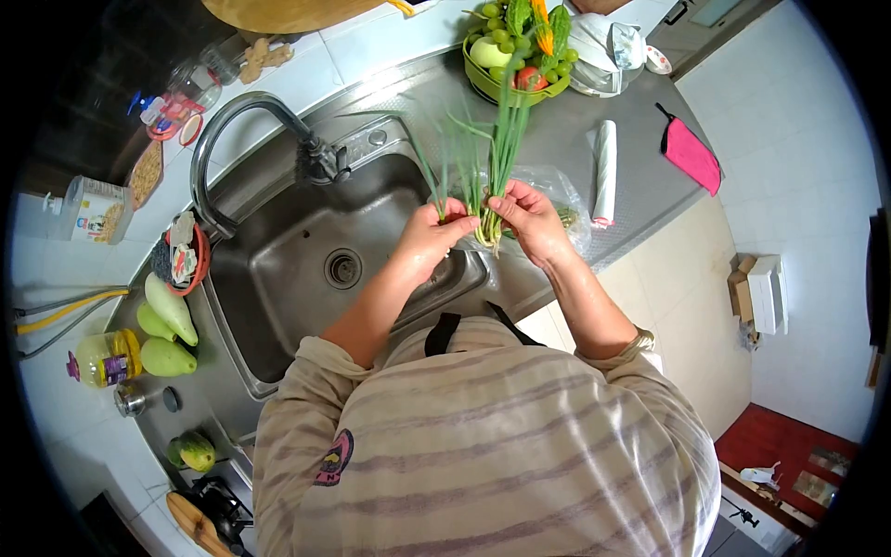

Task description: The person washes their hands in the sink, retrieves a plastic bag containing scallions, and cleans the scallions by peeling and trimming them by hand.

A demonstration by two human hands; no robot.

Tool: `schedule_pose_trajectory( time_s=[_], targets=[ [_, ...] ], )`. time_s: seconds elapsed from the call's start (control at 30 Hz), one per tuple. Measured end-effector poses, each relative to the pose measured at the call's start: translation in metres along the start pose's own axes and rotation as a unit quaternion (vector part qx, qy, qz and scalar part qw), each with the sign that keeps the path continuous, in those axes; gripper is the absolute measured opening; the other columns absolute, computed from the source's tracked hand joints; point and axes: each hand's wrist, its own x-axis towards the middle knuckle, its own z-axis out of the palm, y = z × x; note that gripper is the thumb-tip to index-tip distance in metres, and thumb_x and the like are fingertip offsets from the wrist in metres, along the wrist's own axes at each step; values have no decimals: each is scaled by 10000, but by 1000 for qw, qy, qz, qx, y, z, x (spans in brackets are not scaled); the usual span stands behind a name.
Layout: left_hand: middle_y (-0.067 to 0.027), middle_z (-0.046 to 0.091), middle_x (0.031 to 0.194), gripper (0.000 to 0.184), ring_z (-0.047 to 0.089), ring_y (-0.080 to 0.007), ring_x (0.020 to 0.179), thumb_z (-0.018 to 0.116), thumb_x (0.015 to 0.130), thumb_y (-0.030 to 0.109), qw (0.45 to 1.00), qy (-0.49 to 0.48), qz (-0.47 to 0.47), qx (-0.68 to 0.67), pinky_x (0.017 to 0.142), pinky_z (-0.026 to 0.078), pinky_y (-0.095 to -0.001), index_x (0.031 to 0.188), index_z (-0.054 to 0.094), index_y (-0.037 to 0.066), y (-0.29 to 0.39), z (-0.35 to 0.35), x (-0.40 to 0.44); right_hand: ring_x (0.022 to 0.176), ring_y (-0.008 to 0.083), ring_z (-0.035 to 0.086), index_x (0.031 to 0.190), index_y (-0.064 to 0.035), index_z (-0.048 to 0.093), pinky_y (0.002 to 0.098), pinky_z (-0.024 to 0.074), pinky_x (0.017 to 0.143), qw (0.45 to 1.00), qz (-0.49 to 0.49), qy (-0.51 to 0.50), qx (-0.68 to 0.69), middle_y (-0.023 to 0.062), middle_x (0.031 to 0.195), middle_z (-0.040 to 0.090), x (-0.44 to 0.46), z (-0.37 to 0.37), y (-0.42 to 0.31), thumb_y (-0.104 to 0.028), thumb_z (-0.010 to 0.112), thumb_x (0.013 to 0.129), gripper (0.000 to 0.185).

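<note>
Green onions (506,148) stand upright between my two hands, over the right edge of the steel sink (278,288). My left hand (432,239) pinches some of the stalks near their pale lower ends. On the other side, my right hand (531,223) has its fingers closed round the larger part of the bunch. The long green leaves point away from me, and some are blurred. A clear plastic bag (571,190) lies on the counter behind and beside my right hand, with something green inside.
A chrome faucet (213,139) arches over the sink. Further back are a green basket (483,84) of produce and a white bag (599,56). To the right lie a plastic roll (604,172) and a pink cloth (691,153). Pale green gourds (169,311) sit left of the sink.
</note>
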Motion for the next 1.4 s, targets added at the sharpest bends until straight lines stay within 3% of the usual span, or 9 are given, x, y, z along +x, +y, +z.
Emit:
schedule_pose_trajectory(
  time_s=[0.4, 0.53, 0.6, 0.67, 0.73, 0.77, 0.8, 0.87, 1.4],
  targets=[
    [-1, 538, 817, 63, 424, -69, 628, 606, 886, 66, 981, 22, 45, -190, 572, 349, -205, 902, 546, 62, -18, -19, 1, 725, 46, 515, 948, -69, 603, 218, 425, 642, 979, -78, 187, 33, -23, 856, 606, 7, -36, 15, -143, 575, 928, 82],
    [1, 540, 824, 48, 427, -67, 631, 594, 893, 58, 979, 23, 66, -192, 567, 354, -205, 907, 549, 70, -10, -25, 4, 775, 135, 580, 941, -36, 589, 272, 455, 684, 952, -149, 227, -139, 26, 890, 634, 4, -74, 11, -158, 602, 900, 129],
    [4, 539, 804, 53, 424, -69, 620, 601, 889, 61, 982, 24, 62, -177, 563, 353, -208, 892, 548, 68, -10, -26, 4, 826, 257, 625, 1006, 4, 587, 339, 484, 731, 780, 78, 155, -602, 128, 932, 655, -2, -76, -9, -205, 662, 828, 285],
    [5, 532, 769, 59, 422, -69, 610, 606, 885, 61, 989, 14, 43, -138, 562, 352, -212, 876, 548, 64, -10, -23, 5, 847, 337, 630, 1050, 23, 598, 380, 497, 754, 769, 3, 163, -618, 199, 947, 649, -10, -76, -2, -239, 687, 772, 393],
    [5, 530, 758, 62, 424, -67, 606, 610, 882, 60, 990, 4, 37, -133, 561, 352, -214, 871, 549, 62, -10, -18, 4, 862, 215, 630, 1098, 14, 603, 307, 495, 690, 710, -196, 176, -653, 142, 950, 660, -9, -62, 0, -215, 663, 823, 363],
    [5, 529, 746, 66, 427, -66, 603, 614, 879, 60, 991, -4, 30, -130, 560, 352, -216, 866, 549, 60, -10, -15, 3, 830, 286, 648, 1021, 10, 637, 346, 504, 734, 820, -125, 169, -532, 187, 948, 659, -10, -41, -9, -262, 666, 822, 338],
    [5, 529, 746, 66, 427, -66, 603, 614, 879, 60, 991, -6, 27, -130, 560, 352, -216, 866, 549, 60, -11, -12, 2, 783, 191, 626, 1026, 7, 639, 302, 490, 706, 906, -53, 114, -405, 118, 897, 673, -7, -33, -5, -304, 646, 863, 351],
    [6, 530, 749, 72, 434, -65, 606, 618, 875, 59, 990, -22, 21, -137, 558, 352, -216, 870, 546, 57, -11, -8, 3, 731, 100, 563, 1011, 1, 646, 253, 465, 673, 962, -27, -8, -273, 26, 816, 655, -6, -10, 1, -261, 632, 892, 288],
    [-58, 605, 875, 78, 468, -77, 630, 562, 917, 96, 977, -4, 46, -206, 566, 365, -216, 964, 563, 34, -13, -28, -6, 776, 67, 573, 945, -34, 628, 207, 440, 701, 1000, -27, -12, 7, 21, 869, 658, -7, 5, 14, -128, 607, 902, 105]
  ],
)
